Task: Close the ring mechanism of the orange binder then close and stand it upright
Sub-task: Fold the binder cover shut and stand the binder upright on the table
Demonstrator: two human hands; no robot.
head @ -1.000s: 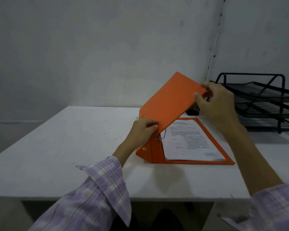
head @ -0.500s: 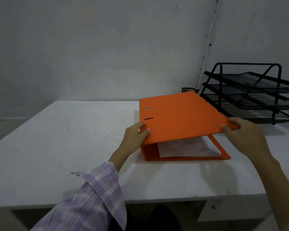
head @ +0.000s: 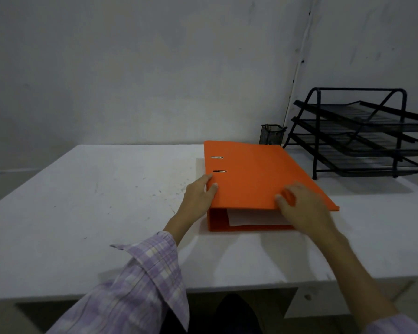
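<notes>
The orange binder (head: 256, 174) lies flat on the white table (head: 94, 201), its cover down over the white pages, whose edge shows at the near open side. Two slots near the spine mark where the rings sit; the ring mechanism itself is hidden. My left hand (head: 198, 196) grips the spine corner, thumb on top of the cover. My right hand (head: 302, 208) rests on the cover's near edge with fingers spread over it.
A black three-tier wire tray (head: 362, 133) stands at the back right of the table. A small black mesh pen holder (head: 272, 135) sits by the wall just behind the binder. The wall runs close behind.
The raised cover has swung down onto the pages. My right hand slid from the cover's far edge to its near edge. My left hand stayed at the spine.
</notes>
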